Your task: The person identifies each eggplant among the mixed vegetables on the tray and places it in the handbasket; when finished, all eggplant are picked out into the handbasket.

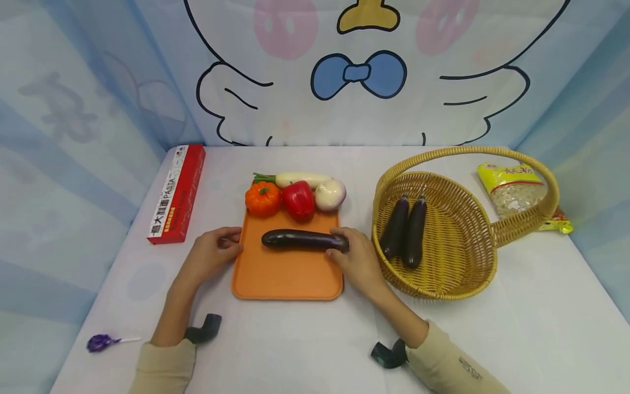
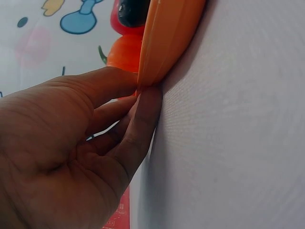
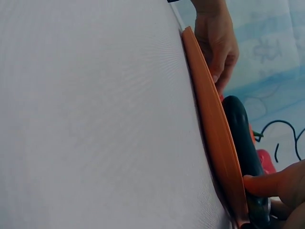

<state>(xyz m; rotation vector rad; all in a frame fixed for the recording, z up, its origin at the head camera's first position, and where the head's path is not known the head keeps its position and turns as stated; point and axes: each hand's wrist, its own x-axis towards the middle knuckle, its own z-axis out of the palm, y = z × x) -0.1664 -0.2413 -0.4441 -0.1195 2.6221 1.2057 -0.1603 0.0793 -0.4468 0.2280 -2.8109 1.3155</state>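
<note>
A dark purple eggplant (image 1: 295,239) lies crosswise on an orange tray (image 1: 287,282). My right hand (image 1: 361,260) holds its right end, the thumb on the near side in the right wrist view. At the tray's left edge, my left hand (image 1: 211,256) pinches the rim between thumb and fingers, as the left wrist view shows. Along the tray's far side sit an orange bell pepper (image 1: 263,199), a red bell pepper (image 1: 298,201), a white-and-purple turnip (image 1: 330,195) and a long white radish (image 1: 302,179) with a green top.
Right of the tray stands a wicker basket (image 1: 455,241) with a tall handle and two eggplants (image 1: 414,232) inside. Behind it lies a yellow bag (image 1: 517,189). A red pasta box (image 1: 179,197) is at the back left, a purple lollipop (image 1: 100,343) at the front left.
</note>
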